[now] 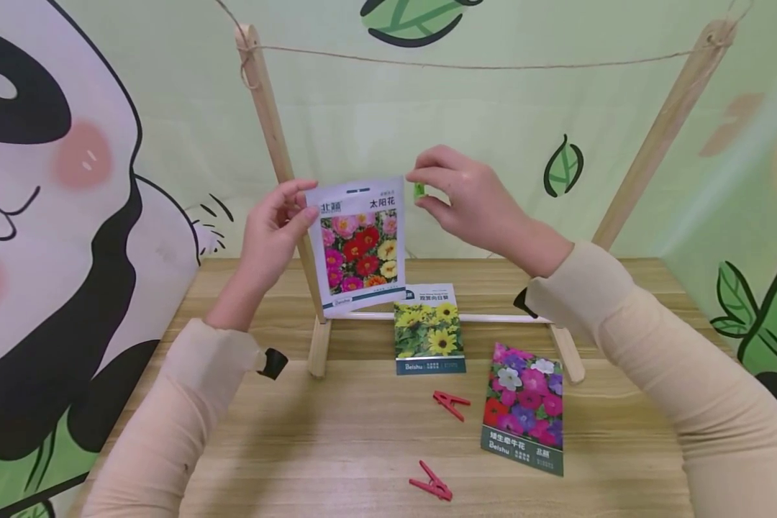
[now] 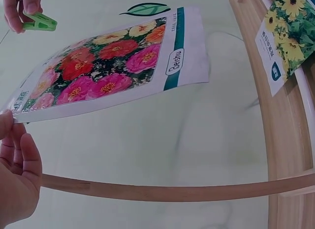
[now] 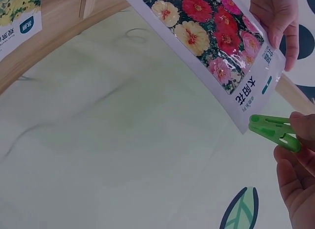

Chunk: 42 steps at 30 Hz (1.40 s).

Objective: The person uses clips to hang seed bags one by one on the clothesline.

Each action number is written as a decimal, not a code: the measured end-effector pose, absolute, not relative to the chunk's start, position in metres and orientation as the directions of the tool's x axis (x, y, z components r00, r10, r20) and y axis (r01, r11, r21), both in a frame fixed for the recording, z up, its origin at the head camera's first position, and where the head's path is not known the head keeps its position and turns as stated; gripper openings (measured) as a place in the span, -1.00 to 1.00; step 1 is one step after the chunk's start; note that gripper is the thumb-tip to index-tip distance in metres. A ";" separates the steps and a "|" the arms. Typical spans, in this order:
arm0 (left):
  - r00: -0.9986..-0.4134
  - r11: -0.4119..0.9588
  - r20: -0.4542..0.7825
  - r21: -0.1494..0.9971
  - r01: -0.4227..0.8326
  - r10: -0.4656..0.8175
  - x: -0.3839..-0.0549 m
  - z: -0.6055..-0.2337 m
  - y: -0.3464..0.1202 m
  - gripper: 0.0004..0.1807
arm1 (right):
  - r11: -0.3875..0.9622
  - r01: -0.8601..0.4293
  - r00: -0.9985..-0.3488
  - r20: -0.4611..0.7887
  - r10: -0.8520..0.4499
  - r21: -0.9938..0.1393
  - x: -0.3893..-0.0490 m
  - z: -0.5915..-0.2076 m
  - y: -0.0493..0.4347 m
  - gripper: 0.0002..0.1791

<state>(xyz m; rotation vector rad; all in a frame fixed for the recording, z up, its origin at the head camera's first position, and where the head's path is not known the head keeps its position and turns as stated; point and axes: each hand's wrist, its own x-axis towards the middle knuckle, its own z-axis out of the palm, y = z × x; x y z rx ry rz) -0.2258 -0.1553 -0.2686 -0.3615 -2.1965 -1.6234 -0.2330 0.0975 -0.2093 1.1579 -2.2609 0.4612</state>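
Note:
My left hand [image 1: 273,234] pinches the upper left edge of a white seed packet [image 1: 362,252] with red, pink and yellow flowers on it. The packet hangs upright in front of the left post, below the twine. At its upper right corner, my right hand [image 1: 473,201] pinches a green clothespin [image 3: 272,131] between thumb and fingers. In the right wrist view the clothespin's tip is right at the packet's corner. The same packet looks slightly bowed in the left wrist view.
Twine [image 1: 466,67] runs between a left wooden post [image 1: 268,119] and a right wooden post [image 1: 667,129]. On the wooden table [image 1: 252,446] lie a sunflower seed packet [image 1: 430,331], a packet with purple and pink flowers [image 1: 524,406], and two red clothespins, one nearer the packets [image 1: 451,404].

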 end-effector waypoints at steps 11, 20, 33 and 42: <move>-0.878 0.273 0.477 0.849 0.452 -0.032 -0.229 -0.260 -0.154 -0.66 | 0.575 -0.815 -0.485 0.618 -0.619 -0.063 -0.234 -0.202 0.097 -0.71; -0.862 0.230 0.504 0.846 0.480 -0.057 -0.229 -0.247 -0.153 -0.66 | 0.578 -0.811 -0.494 0.635 -0.594 -0.090 -0.235 -0.192 0.097 -0.71; -0.856 0.131 0.509 0.858 0.496 -0.088 -0.229 -0.233 -0.153 -0.65 | 0.587 -0.804 -0.495 0.657 -0.569 -0.097 -0.234 -0.180 0.099 -0.73; -0.846 0.101 0.524 0.851 0.515 -0.102 -0.228 -0.225 -0.152 -0.64 | 0.587 -0.805 -0.484 0.670 -0.563 -0.089 -0.234 -0.172 0.099 -0.74</move>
